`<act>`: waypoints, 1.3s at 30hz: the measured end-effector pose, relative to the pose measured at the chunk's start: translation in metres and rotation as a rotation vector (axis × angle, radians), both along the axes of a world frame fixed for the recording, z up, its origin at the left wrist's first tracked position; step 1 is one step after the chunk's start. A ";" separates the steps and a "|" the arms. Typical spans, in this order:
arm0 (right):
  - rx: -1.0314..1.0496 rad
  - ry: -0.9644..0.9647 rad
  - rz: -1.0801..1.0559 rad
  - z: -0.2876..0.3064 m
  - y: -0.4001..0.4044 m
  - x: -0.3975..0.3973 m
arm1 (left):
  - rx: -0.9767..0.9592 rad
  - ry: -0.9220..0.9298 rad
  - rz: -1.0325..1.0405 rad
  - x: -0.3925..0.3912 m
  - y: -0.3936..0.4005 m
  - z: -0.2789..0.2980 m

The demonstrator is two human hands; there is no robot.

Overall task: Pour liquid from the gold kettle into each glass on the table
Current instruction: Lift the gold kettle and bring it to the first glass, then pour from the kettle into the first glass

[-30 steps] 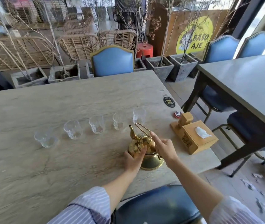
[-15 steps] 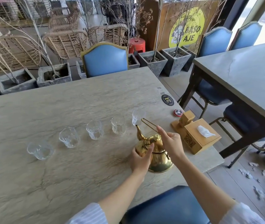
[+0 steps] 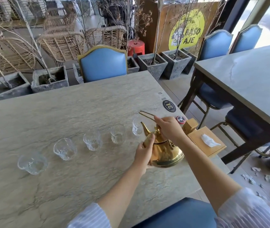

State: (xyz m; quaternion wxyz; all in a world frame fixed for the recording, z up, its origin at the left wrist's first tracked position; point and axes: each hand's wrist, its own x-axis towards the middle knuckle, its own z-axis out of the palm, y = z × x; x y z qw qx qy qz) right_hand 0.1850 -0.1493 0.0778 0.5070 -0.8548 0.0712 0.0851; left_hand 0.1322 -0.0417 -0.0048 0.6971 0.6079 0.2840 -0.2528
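The gold kettle (image 3: 165,152) is tilted, its base lifted off the stone table (image 3: 65,109), spout pointing at the rightmost glass (image 3: 137,128). My right hand (image 3: 168,128) grips the thin handle at the top. My left hand (image 3: 143,153) cups the kettle's left side under the spout. Several clear glasses stand in a curved row: one at the far left (image 3: 32,162), then one (image 3: 64,148), another (image 3: 92,139) and a fourth (image 3: 118,133). Whether they hold liquid I cannot tell.
A wooden tissue box (image 3: 203,142) stands right of the kettle near the table edge. A round black coaster (image 3: 169,106) and a small red disc (image 3: 180,119) lie behind it. A blue chair (image 3: 103,63) faces me. A second table (image 3: 249,76) is at the right.
The kettle has been lifted and tipped toward the rightmost glass. My right hand has risen with the handle; my left hand has stayed on the kettle's side.
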 end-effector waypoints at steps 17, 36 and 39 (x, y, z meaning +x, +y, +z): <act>-0.346 0.111 -0.001 0.039 0.019 0.040 | -0.189 0.161 -0.059 0.026 -0.012 0.017; -0.479 0.131 0.070 0.078 0.012 0.029 | -0.284 0.104 -0.110 0.011 -0.024 0.044; -0.492 0.143 0.070 0.084 0.013 0.025 | -0.276 0.097 -0.114 0.008 -0.024 0.047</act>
